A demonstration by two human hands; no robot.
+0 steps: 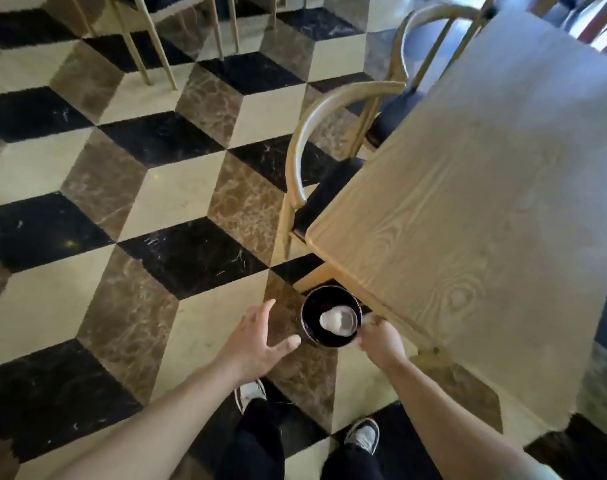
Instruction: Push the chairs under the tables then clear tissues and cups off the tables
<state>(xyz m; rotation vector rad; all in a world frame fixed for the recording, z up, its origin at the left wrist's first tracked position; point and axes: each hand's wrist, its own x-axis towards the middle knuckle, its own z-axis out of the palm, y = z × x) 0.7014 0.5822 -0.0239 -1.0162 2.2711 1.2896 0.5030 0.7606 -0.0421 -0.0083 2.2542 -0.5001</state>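
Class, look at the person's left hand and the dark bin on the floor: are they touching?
Apart. The head view shows floor tile between the left hand and the rim of the dark bin; its fingers are spread and stop just short of it.

Open tiled floor (132,209) lies wide and unobstructed left of the bin (330,317), which stands just beside the table (485,202) corner and leg, closing off its right side. The bin mouth is open from above, with 1 cup (338,322) lying inside. 2 chairs (316,161) tucked along the table's left edge block approach there; the tabletop itself is bare.
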